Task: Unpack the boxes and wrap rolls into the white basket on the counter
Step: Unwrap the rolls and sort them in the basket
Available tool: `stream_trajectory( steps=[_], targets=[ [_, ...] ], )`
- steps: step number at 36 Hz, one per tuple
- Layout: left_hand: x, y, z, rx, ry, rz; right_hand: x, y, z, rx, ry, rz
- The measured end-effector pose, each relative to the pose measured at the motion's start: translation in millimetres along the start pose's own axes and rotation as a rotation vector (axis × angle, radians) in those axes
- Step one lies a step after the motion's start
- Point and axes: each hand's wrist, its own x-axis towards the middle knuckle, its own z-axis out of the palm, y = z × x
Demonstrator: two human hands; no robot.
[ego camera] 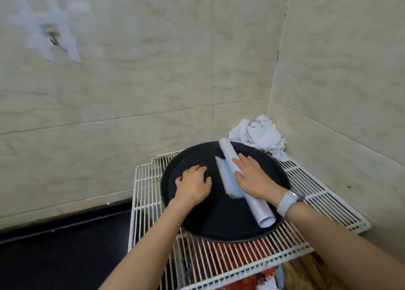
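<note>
A white wrap roll (259, 212) lies slanted across a round black tray (221, 224), with a short loose flap of film (226, 179) spread out to its left. My right hand (252, 175) lies flat on top of the roll's middle, fingers straight and pointing away from me. My left hand (194, 183) rests palm down on the tray to the left of the flap, fingers slightly curled, holding nothing. No white basket and no boxes are in view.
The tray sits on white wire racks (311, 193) stacked in a tiled wall corner. A crumpled white cloth (260, 135) lies behind the tray. Red packaging (228, 256) shows under the racks. A dark counter (65, 252) stretches to the left.
</note>
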Motion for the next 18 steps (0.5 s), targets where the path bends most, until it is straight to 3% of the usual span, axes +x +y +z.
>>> stream_trajectory(
  steps=[4,8,14,18],
  targets=[
    [-19,-16,-43,-0.006,0.182,0.079,-5,-43,-10,0.125,0.168,-0.114],
    [-61,-49,-91,-0.036,0.334,0.079,-20,-113,-2,0.192,0.178,-0.244],
    [-181,-154,-149,-0.008,0.545,-0.073,-64,-247,57,0.396,0.051,-0.413],
    [-302,-249,-173,0.014,0.658,-0.305,-118,-343,133,0.522,-0.113,-0.473]
  ],
)
